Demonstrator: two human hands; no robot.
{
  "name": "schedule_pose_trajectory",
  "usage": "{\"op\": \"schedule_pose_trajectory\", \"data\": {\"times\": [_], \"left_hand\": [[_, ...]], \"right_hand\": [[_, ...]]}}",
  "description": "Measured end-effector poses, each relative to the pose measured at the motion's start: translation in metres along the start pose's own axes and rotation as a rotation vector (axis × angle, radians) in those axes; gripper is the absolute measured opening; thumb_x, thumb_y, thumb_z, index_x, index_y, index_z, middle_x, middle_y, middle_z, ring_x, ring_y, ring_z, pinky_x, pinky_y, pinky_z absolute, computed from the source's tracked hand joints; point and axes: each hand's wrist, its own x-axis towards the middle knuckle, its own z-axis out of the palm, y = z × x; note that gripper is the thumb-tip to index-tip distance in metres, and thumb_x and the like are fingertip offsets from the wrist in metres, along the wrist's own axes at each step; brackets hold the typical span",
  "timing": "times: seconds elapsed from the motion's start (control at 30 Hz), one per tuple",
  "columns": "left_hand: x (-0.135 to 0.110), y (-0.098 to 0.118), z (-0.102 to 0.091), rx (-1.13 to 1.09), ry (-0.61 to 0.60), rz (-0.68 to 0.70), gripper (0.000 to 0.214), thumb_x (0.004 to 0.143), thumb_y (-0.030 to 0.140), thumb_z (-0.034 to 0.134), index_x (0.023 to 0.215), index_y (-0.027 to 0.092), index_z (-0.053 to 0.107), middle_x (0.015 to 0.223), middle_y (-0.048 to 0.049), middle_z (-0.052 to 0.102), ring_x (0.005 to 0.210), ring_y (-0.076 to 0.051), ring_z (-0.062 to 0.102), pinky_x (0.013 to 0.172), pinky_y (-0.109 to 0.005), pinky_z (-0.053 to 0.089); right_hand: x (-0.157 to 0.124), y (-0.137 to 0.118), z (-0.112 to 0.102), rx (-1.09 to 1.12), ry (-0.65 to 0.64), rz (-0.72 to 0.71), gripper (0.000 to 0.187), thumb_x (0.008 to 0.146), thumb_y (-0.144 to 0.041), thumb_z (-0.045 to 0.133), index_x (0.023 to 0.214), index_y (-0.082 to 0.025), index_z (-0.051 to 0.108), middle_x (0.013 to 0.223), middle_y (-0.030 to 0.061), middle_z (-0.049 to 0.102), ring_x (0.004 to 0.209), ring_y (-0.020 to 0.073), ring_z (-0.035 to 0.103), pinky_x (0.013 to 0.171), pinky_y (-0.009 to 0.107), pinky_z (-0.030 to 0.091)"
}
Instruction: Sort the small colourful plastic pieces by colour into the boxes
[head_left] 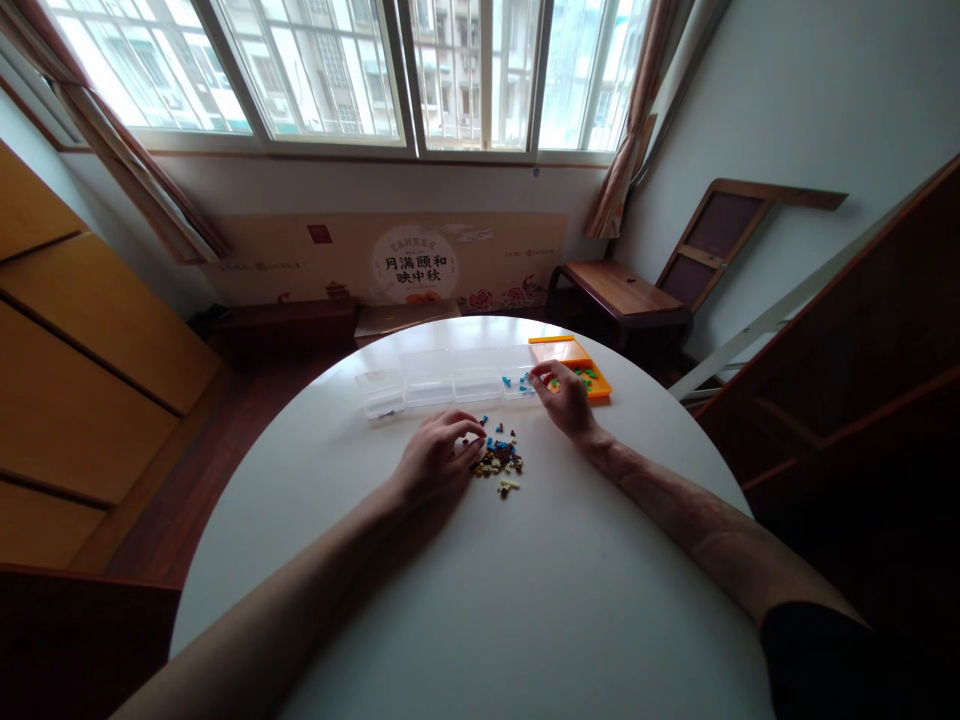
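Observation:
A pile of small toy bricks (501, 458) in blue, brown, black and pale yellow lies on the white round table. At its left edge rests my left hand (439, 450), its fingers curled and thumb close to the index finger; what is between them is too small to make out. My right hand (564, 398) hovers at the right end of a clear plastic compartment box (427, 388), fingers pinched together over a compartment with several blue pieces (507, 382). Whatever it pinches is hidden. Partly behind that hand stands an orange box (600, 392) holding green pieces (590, 374).
The round white table (555, 590) fills the foreground. Beyond it are a wooden stool (622, 290), a printed cardboard panel (472, 250) under the window, and curtains (626, 130). A wooden cabinet (82, 360) stands at the left.

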Motion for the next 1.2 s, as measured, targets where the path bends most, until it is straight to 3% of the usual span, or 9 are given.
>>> {"op": "schedule_pose_trajectory", "data": {"times": [0.13, 0.27, 0.43, 0.57, 0.77, 1.0, 1.2], "left_hand": [[0.000, -0.001, 0.000, 0.006, 0.003, 0.007, 0.008, 0.103, 0.027, 0.072, 0.103, 0.026, 0.080, 0.115, -0.0057, 0.079, 0.105, -0.024, 0.074, 0.097, -0.039, 0.054], [0.000, -0.002, 0.001, 0.028, 0.001, 0.008, 0.009, 0.103, 0.029, 0.073, 0.104, 0.027, 0.082, 0.115, -0.0062, 0.079, 0.104, -0.024, 0.074, 0.098, -0.040, 0.055], [0.000, -0.006, 0.001, 0.046, -0.038, 0.016, 0.013, 0.103, 0.034, 0.075, 0.111, 0.030, 0.084, 0.119, -0.0063, 0.079, 0.106, -0.024, 0.074, 0.099, -0.040, 0.056], [-0.001, -0.007, 0.001, 0.032, -0.047, 0.005, 0.015, 0.104, 0.036, 0.073, 0.112, 0.029, 0.084, 0.119, -0.0066, 0.079, 0.105, -0.024, 0.074, 0.100, -0.041, 0.056], [0.000, -0.009, 0.004, 0.093, -0.098, 0.036, 0.021, 0.107, 0.035, 0.068, 0.123, 0.034, 0.081, 0.127, -0.0058, 0.079, 0.115, -0.025, 0.074, 0.106, -0.044, 0.053], [0.002, 0.000, 0.000, 0.110, -0.107, 0.022, 0.014, 0.107, 0.035, 0.067, 0.110, 0.027, 0.079, 0.120, -0.0059, 0.080, 0.115, -0.027, 0.074, 0.105, -0.044, 0.050], [0.001, 0.001, -0.001, 0.095, -0.093, -0.038, 0.012, 0.102, 0.029, 0.069, 0.111, 0.026, 0.077, 0.117, -0.0047, 0.079, 0.110, -0.026, 0.074, 0.101, -0.042, 0.049]], "right_hand": [[0.000, -0.001, -0.001, 0.030, 0.004, 0.026, 0.013, 0.102, -0.035, 0.066, 0.102, -0.024, 0.073, 0.098, 0.0048, 0.081, 0.085, 0.0252, 0.076, 0.082, 0.038, 0.058], [-0.002, -0.008, -0.002, 0.066, -0.046, -0.067, 0.011, 0.103, -0.029, 0.062, 0.104, -0.024, 0.072, 0.102, 0.0054, 0.080, 0.087, 0.0236, 0.074, 0.087, 0.039, 0.059], [-0.007, -0.015, -0.002, 0.042, -0.291, -0.341, 0.010, 0.103, -0.022, 0.066, 0.106, -0.025, 0.074, 0.104, 0.0053, 0.076, 0.092, 0.0223, 0.070, 0.091, 0.039, 0.058], [-0.010, -0.016, -0.001, 0.017, -0.477, -0.501, 0.008, 0.100, -0.026, 0.076, 0.108, -0.028, 0.078, 0.110, 0.0053, 0.078, 0.105, 0.0252, 0.070, 0.099, 0.044, 0.058], [-0.009, -0.017, -0.003, 0.039, -0.550, -0.506, 0.011, 0.100, -0.030, 0.080, 0.111, -0.033, 0.083, 0.114, 0.0049, 0.077, 0.107, 0.0248, 0.070, 0.100, 0.045, 0.059], [-0.006, -0.015, -0.003, 0.125, -0.600, -0.492, 0.009, 0.104, -0.034, 0.076, 0.101, -0.032, 0.085, 0.107, 0.0026, 0.078, 0.099, 0.0211, 0.069, 0.095, 0.039, 0.059], [-0.006, -0.013, 0.000, 0.094, -0.607, -0.501, 0.007, 0.103, -0.028, 0.074, 0.100, -0.028, 0.080, 0.109, 0.0031, 0.080, 0.101, 0.0228, 0.070, 0.103, 0.044, 0.056]]}}
